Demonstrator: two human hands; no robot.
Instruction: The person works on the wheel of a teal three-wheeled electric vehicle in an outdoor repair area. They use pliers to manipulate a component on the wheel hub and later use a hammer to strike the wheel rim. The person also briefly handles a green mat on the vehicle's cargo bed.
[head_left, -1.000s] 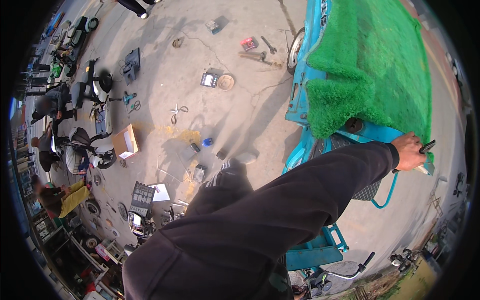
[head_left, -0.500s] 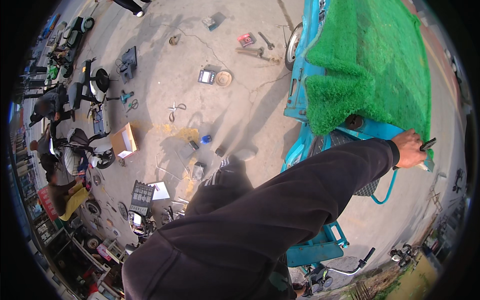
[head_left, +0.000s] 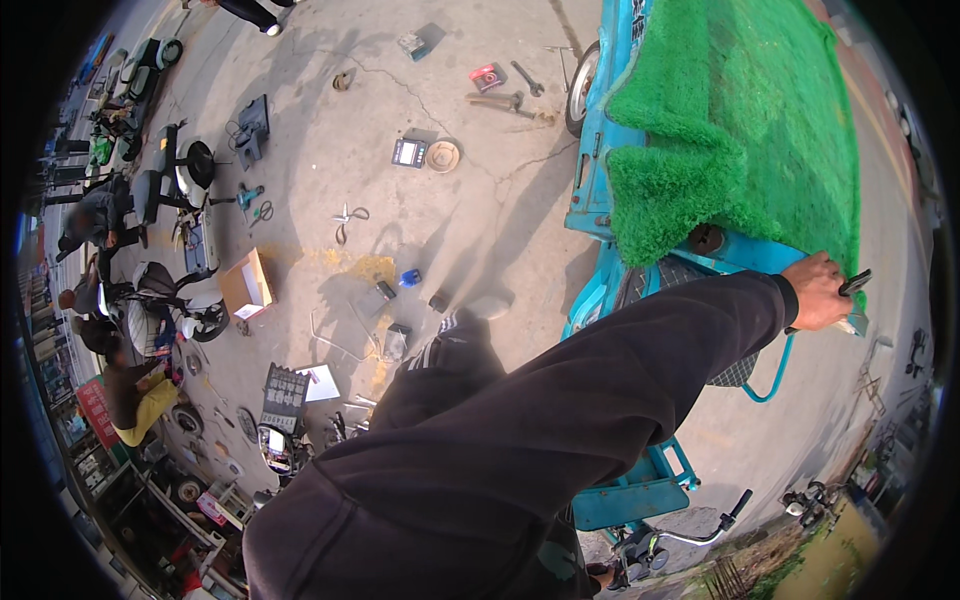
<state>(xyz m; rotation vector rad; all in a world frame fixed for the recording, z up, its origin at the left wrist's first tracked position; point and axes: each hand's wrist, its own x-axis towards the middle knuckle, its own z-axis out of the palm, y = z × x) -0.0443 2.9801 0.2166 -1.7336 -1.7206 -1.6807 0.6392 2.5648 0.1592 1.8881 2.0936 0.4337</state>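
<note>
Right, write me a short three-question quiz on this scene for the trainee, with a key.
1. True or false: the round tan dish lies just to the right, in the picture, of the small device with the pale screen.

2. Which of these is nearest the outstretched hand?
A) the cardboard box
B) the green artificial turf
C) the round tan dish

3. What is the main colour of the small box on the ground beside the wrench?

Key: 1. True. 2. B. 3. Red.
</note>
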